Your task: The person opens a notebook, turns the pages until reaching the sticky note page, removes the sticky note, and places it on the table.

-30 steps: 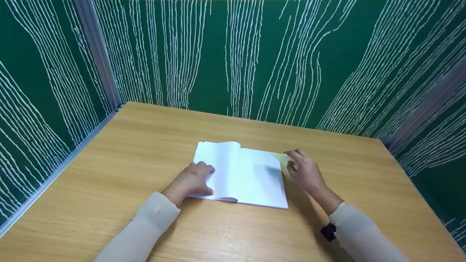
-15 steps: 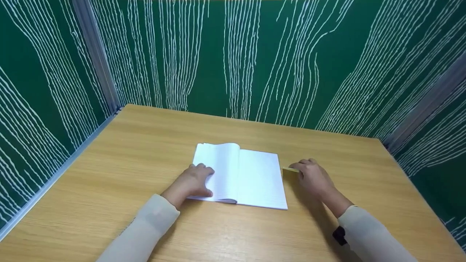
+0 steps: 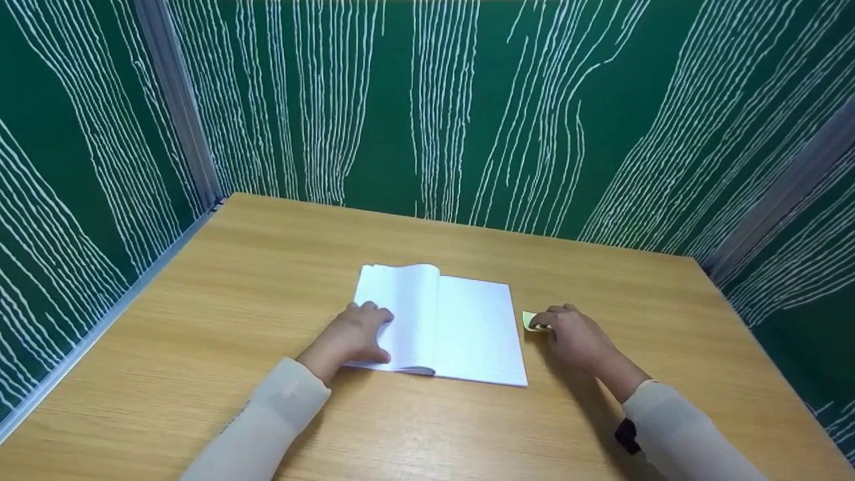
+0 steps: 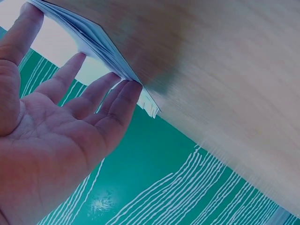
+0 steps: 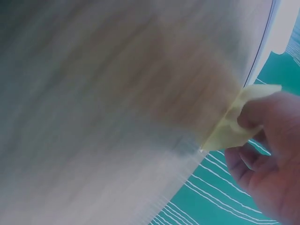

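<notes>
An open notebook (image 3: 477,334) lies on the table, its left-hand pages bulging up near the spine. My left hand (image 3: 354,332) rests on the left page with fingers spread; the left wrist view has its fingertips touching the pages near the edge. Just right of the notebook, my right hand (image 3: 576,337) pinches a small pale yellow sticky note (image 3: 528,320) low over the table. In the right wrist view the sticky note (image 5: 229,129) is curved, with the thumb across it and its lower edge at the tabletop. Whether it is one sheet or several, I cannot tell.
The wooden table (image 3: 414,427) carries the notebook in its middle. Green walls (image 3: 387,147) with white wavy lines stand behind and at both sides. A dark object (image 3: 626,436) shows under the right sleeve.
My right hand has drawn the sticky note away from the notebook's upper right corner, rightward and nearer to me, down to the table. The left hand has stayed put on the page.
</notes>
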Motion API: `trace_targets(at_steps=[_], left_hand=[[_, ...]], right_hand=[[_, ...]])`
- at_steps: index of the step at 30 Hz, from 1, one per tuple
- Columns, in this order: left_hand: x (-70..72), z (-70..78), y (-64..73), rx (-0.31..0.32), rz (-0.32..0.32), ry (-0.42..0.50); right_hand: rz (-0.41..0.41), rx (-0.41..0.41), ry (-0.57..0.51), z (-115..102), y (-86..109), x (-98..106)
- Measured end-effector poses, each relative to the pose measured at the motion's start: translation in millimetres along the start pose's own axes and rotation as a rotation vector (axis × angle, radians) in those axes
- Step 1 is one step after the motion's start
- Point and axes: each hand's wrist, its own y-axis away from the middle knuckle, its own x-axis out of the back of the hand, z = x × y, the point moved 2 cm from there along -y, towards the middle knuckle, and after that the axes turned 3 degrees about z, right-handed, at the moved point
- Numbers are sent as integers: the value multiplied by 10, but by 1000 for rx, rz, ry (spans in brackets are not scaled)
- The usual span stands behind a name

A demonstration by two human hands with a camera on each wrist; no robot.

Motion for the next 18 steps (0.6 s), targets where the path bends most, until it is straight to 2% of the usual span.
trace_targets(at_steps=[4,9,18], left_hand=[[2,-5,0,-18,15,10],[7,-6,7,-46,37,24],[6,-4,-3,-30,22,6]], right_hand=[[-57,-17,-14,9,4,-14],[-59,-47,-44,-11,-21,-10],[-115,-97,24,-54,-85,-59]])
